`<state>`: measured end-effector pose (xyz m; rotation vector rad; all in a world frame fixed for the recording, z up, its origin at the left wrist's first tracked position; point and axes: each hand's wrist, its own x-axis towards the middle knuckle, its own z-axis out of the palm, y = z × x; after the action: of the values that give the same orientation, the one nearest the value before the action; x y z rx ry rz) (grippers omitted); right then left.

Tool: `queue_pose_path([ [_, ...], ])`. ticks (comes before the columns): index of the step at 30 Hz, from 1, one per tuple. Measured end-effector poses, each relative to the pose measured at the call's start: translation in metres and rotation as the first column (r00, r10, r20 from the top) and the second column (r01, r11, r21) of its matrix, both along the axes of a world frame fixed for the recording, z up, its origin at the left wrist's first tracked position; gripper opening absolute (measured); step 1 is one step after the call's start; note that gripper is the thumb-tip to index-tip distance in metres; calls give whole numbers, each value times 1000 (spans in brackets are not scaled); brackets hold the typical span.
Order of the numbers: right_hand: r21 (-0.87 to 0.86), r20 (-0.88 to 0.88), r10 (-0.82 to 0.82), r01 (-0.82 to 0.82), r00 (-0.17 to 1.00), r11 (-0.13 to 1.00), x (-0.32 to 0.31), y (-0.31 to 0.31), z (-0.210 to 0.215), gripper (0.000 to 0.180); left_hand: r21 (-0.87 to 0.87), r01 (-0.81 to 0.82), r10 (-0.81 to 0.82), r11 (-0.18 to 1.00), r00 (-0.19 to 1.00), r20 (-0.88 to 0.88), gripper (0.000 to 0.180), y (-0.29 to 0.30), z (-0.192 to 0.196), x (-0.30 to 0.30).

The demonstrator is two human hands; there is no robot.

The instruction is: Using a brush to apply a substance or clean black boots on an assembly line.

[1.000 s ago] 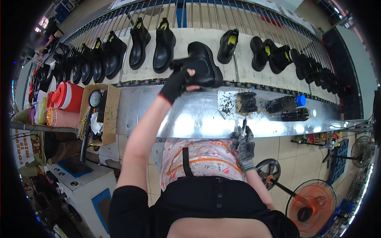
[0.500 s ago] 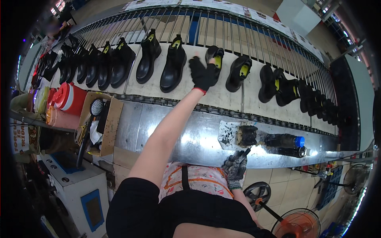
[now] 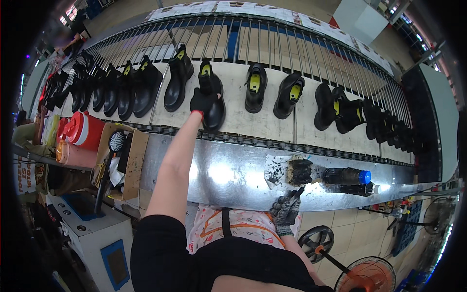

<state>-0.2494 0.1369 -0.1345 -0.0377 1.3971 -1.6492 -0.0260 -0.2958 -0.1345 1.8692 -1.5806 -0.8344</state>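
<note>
Left hand (image 3: 203, 101) on boot (image 3: 214, 118) atop conveyor (image 3: 241, 124), can't tell if gripping; right fingers (image 3: 280, 205) round dark tool (image 3: 296, 194) conveyor-near-side, likely avoiding smudges.

The left hand (image 3: 205, 101) is covered by a black glove edged with a red band (image 3: 197, 113), the right hand (image 3: 284, 211) by a dark-stained grey knit glove with a ribbed cuff (image 3: 284, 230). Nearer the body than the 2 hands, a black top (image 3: 243, 260) with a short sleeve (image 3: 158, 243) is worn, and a pale, red-patterned apron (image 3: 253, 233) with orange trim.
</note>
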Motion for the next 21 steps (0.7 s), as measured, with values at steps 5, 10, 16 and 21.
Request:
queue_pose_path([
  [5, 12, 50, -33, 32, 998, 999, -1, 3, -15, 33, 11, -25, 26, 1000, 997, -68, 77, 78, 12, 16],
  [10, 17, -64, -19, 20, 998, 1000, 0, -3, -3, 27, -109, 71, -88, 992, 983, -162, 70, 194, 39, 23],
  [16, -26, -83, 16, -19, 996, 999, -8, -6, -7, 42, -8, 69, -69, 998, 987, -142, 71, 273, 71, -2],
  [21, 146, -241, 38, -3, 970, 989, 4, 6, 19, 60, -255, -145, -123, 956, 592, -796, 47, 254, 93, -32],
])
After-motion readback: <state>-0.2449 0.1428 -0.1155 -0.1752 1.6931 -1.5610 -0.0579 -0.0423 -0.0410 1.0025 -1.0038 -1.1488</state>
